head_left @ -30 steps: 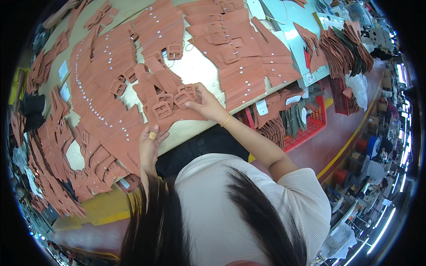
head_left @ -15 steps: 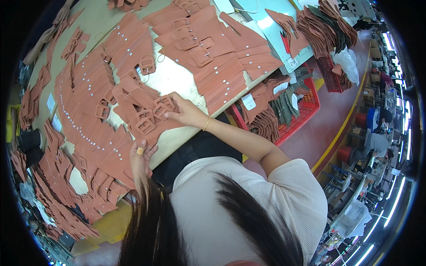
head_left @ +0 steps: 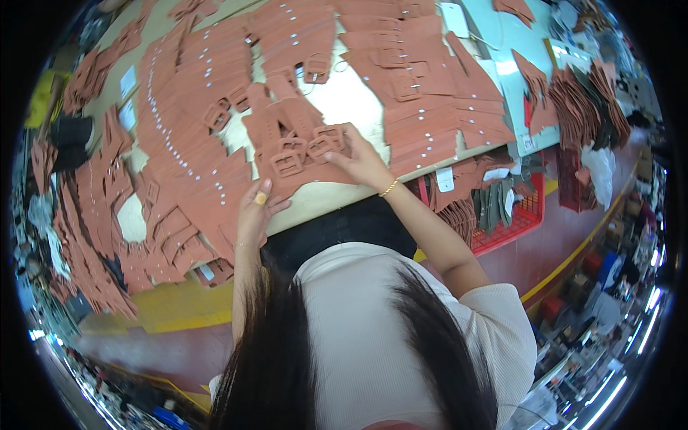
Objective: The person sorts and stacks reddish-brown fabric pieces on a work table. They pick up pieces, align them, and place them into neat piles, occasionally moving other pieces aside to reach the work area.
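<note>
A stack of reddish-brown leather pieces (head_left: pixel 290 118) with leather-covered buckles lies at the table's near edge. My right hand (head_left: pixel 358 161) has its thumb and fingers closed on a square buckle (head_left: pixel 325 143) at the stack's right side. Another buckle (head_left: pixel 288 162) rests just left of it. My left hand (head_left: pixel 261 208), a yellow ring on one finger, is at the stack's lower left corner. Its fingers are apart and its thumb is near the leather edge; whether it touches cannot be made out.
Overlapping rows of marked leather pieces (head_left: pixel 193 136) spread across the table, with more buckled straps (head_left: pixel 405 79) to the right. A red crate (head_left: pixel 527 215) of cut pieces stands below the right edge. Stacked brown and dark pieces (head_left: pixel 584 104) sit beyond a pale blue surface (head_left: pixel 494 46).
The view has turned, so the table appears shifted right and upward. My right hand stays on the buckle, and my left hand remains by the stack's lower left corner with its fingers apart.
</note>
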`<state>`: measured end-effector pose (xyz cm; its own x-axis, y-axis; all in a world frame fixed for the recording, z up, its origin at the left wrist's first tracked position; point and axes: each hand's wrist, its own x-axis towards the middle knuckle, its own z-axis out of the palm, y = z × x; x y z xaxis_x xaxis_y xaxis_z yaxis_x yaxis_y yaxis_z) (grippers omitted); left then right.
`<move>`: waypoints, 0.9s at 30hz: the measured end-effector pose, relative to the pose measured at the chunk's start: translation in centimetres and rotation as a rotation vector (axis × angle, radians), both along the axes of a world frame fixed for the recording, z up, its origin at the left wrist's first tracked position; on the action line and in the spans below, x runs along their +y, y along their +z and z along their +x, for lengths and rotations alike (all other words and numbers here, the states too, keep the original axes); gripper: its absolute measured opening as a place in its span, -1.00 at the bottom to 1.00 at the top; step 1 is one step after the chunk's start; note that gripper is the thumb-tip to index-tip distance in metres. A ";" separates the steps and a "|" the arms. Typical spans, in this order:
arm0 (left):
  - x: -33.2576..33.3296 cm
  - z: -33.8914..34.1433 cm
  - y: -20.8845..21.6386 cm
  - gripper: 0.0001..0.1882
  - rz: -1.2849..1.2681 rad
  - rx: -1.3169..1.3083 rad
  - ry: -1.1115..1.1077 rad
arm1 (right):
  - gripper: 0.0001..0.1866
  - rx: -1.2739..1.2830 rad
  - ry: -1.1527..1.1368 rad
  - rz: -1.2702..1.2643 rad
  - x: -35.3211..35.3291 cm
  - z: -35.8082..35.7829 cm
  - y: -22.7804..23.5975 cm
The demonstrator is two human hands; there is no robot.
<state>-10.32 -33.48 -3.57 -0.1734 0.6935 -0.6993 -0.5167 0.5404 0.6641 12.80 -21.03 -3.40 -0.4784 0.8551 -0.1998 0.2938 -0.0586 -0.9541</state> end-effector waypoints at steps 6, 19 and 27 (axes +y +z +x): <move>0.0 0.8 0.3 -0.60 0.073 0.087 -0.023 | -0.55 0.106 -0.015 -0.088 0.8 1.3 1.6; -1.9 4.8 1.5 -0.81 0.361 1.195 -0.181 | -0.57 0.175 0.005 -0.168 1.4 4.6 9.6; -0.6 0.8 1.1 -0.60 0.017 0.066 -0.165 | -0.54 0.403 0.036 -0.213 0.7 3.4 10.5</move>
<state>-9.50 -34.04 -2.51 -0.1011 0.7279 -0.6782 -0.3766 0.6030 0.7033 16.18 -20.28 7.07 -0.5827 0.7965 -0.1613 -0.0932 -0.2626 -0.9604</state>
